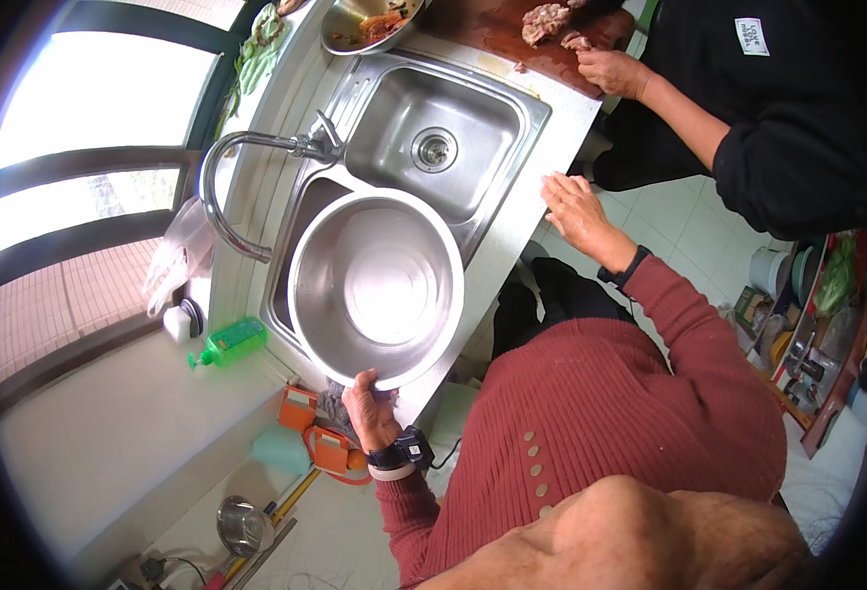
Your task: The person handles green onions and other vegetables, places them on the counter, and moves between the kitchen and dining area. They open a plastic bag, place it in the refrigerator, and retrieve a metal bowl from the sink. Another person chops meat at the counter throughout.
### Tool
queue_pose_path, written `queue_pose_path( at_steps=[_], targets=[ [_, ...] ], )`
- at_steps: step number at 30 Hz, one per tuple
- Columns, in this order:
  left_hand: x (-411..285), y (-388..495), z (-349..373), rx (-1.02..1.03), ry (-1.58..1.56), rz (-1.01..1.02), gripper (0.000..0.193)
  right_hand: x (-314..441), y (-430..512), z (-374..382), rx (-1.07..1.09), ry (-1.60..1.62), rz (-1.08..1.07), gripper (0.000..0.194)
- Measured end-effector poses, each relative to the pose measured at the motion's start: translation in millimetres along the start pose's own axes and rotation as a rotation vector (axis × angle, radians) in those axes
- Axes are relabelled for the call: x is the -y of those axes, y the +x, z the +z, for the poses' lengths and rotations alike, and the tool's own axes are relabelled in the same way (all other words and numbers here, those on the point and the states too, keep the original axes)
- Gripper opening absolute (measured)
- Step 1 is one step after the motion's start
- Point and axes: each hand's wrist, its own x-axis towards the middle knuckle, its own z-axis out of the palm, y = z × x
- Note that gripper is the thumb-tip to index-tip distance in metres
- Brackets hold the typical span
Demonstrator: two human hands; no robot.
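My left hand [371, 414] grips the near rim of a large stainless steel basin [380, 284], thumb over the edge. The basin looks empty and stands over one bowl of a double sink [470, 236], most of which it covers. Beside the worktop's edge, to the right of the sink, my right hand [573, 214] is held with its fingers extended and nothing in it. A curved chrome tap [238, 140] rises behind the sink, its spout end just left of the basin. The other sink bowl [389, 110] shows its drain strainer [434, 150].
A person in black [795, 110] handles raw meat [545, 23] on a wooden cutting board [470, 18]. A metal bowl with food [371, 29] stands beside the board. A green pump bottle [231, 343] lies near the window, below a plastic bag [183, 251].
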Motion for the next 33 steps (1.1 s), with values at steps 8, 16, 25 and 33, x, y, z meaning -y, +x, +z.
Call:
queue_pose_path(
  at_steps=[8,16,25,33],
  targets=[
    [-24.9,8.6,42.6,0.04,0.172,-0.032,0.028,-1.1,-2.9,-4.5,-0.012,0.072,0.025,0.045],
    [-28.6,45.5,29.0,0.369,0.604,0.268,0.026,-2.8,-3.6,-7.5,0.0,0.086,0.045,0.047],
    [-45.5,27.0,46.4,0.115,0.29,-0.054,0.027,-6.7,-2.1,-6.7,0.021,0.127,0.071,0.044],
    [-55.7,23.9,58.9,0.36,0.718,0.466,0.015,-9.0,-2.9,-4.5,0.014,0.15,0.083,0.041]
  ],
)
